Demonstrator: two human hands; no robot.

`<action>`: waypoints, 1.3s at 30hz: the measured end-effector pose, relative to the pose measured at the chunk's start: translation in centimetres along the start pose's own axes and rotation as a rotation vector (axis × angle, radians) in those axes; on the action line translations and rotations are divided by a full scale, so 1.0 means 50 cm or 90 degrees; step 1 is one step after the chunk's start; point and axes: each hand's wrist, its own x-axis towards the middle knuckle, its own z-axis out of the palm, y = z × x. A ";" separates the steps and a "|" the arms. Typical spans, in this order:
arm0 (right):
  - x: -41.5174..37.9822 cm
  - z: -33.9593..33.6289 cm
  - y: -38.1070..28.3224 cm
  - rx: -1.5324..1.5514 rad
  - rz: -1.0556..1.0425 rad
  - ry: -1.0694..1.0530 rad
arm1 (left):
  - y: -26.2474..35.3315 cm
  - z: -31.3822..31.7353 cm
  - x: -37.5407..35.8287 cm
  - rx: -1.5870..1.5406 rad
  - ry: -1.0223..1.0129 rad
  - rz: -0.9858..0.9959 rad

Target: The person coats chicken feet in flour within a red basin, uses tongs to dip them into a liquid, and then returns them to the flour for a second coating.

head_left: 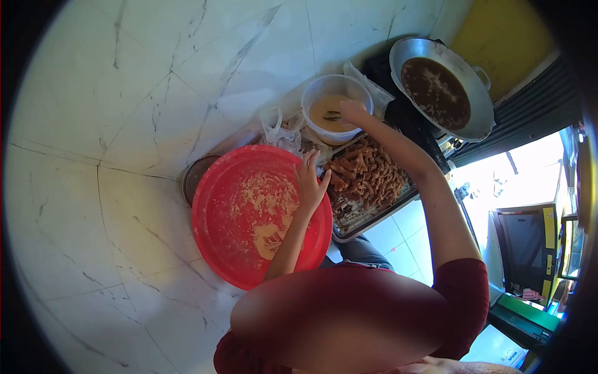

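Observation:
My left hand [309,181] has its fingers spread over the right side of a red basin [215,246], apparently holding nothing. Pale flour [265,193] with clumps covers part of the basin's bottom. My right hand [354,113] reaches over a translucent tub [307,103] of yellowish liquid [321,107], fingers curled and partly hidden. Something dark and narrow [332,116] shows in the liquid beside those fingers; I cannot make out what it is. Below that forearm, a metal tray [352,234] bears a heap of browned fried pieces [367,174].
A metal wok [479,115] of dark oil with pale foam stands on a black stove [405,118] at upper right. Crumpled plastic bags [280,131] lie between basin and tub. Another round pan [190,181] is partly under the basin. A tiled wall [156,93] runs behind.

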 end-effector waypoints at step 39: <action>-0.124 -0.065 0.023 0.177 0.002 0.110 | -0.021 0.015 -0.010 -0.107 0.056 0.000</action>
